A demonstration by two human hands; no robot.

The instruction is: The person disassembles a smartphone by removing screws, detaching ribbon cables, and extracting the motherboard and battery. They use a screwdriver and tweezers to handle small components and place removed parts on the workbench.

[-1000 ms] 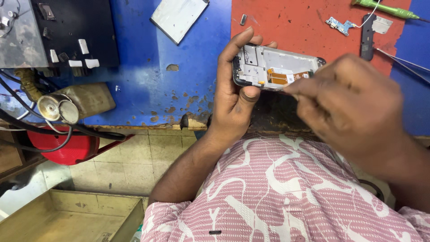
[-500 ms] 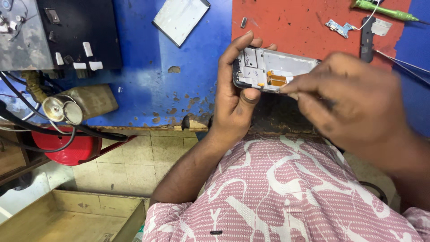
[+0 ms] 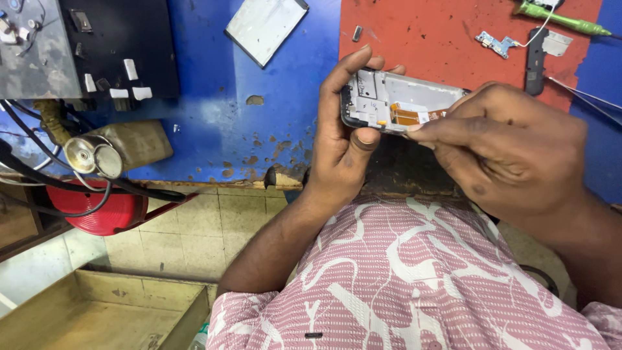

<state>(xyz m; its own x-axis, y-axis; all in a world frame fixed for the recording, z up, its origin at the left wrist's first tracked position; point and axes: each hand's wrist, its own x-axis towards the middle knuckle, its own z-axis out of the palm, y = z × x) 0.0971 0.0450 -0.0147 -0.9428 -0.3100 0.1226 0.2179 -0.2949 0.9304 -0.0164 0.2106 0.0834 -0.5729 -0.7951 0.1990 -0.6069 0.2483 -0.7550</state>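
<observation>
An opened phone frame [image 3: 395, 97] with its silver inner plate and an orange flex strip showing is held above the workbench edge. My left hand [image 3: 343, 136] grips its left end, thumb on the near edge and fingers over the far edge. My right hand [image 3: 512, 149] covers the frame's right end, and its fingertips press at the orange strip near the frame's near edge. Whether the right hand pinches a small tool or part is hidden by the fingers.
On the red mat [image 3: 440, 39] lie a small circuit board [image 3: 495, 44], a black strip part [image 3: 536, 52] and a green screwdriver [image 3: 564, 19]. A grey flat panel [image 3: 265, 26] rests on the blue benchtop [image 3: 214, 116]. A black box [image 3: 116, 45], cables and a red round object [image 3: 97, 207] sit left.
The phone frame and both hands have shifted slightly to the right and up in view. My right fingertips stay at the orange strip.
</observation>
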